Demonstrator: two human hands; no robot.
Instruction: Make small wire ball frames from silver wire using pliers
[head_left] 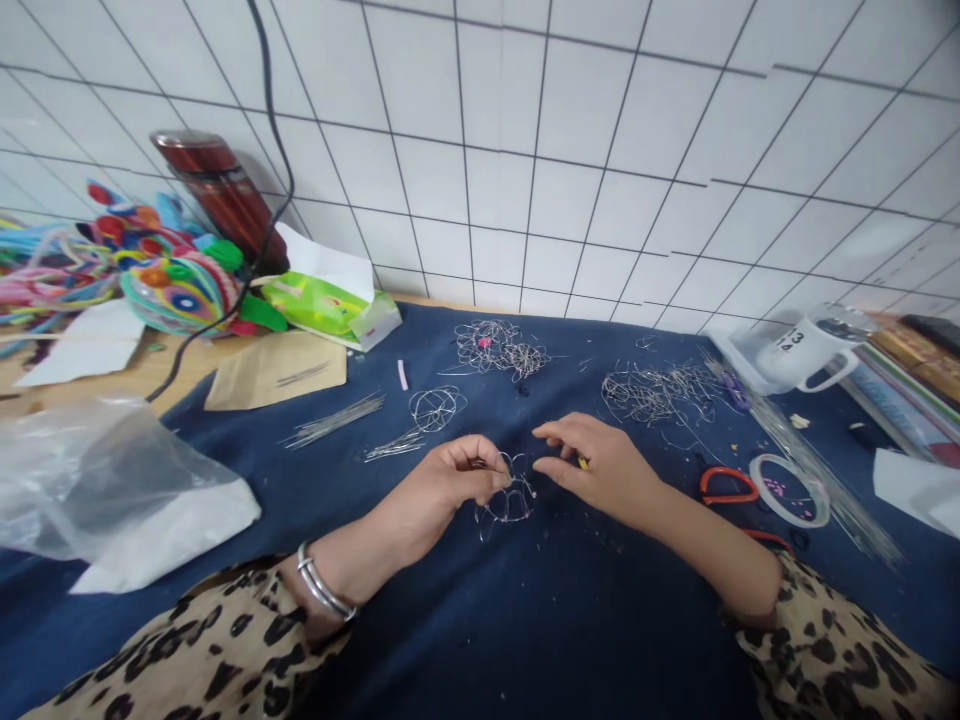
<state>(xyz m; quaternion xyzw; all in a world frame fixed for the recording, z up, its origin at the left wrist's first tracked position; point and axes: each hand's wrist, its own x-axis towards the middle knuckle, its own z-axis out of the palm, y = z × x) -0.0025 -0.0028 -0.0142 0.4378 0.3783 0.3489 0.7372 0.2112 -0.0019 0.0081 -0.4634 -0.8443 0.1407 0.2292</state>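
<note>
My left hand (450, 478) is closed, its thumb and forefinger pinching a small wire frame (504, 515). The frame is made of thin, silvery bent loops that hang below the fingertips; part of it is hidden behind them. To its right, my right hand (592, 465) is apart from the wire, with thumb and forefinger spread. A small yellow spot shows between its fingers, too little to identify. Just beyond my left hand lie a round wire frame (437, 408) and a small bunch of short wires (395, 445).
Tangled wire frames lie in a back pile (499, 350) and a right pile (660, 390). Red-handled pliers (727, 486), a round dish rim (790, 491) and long straight wires (840, 490) are at right, near a white mug (806, 352). A plastic bag (112, 480) lies left.
</note>
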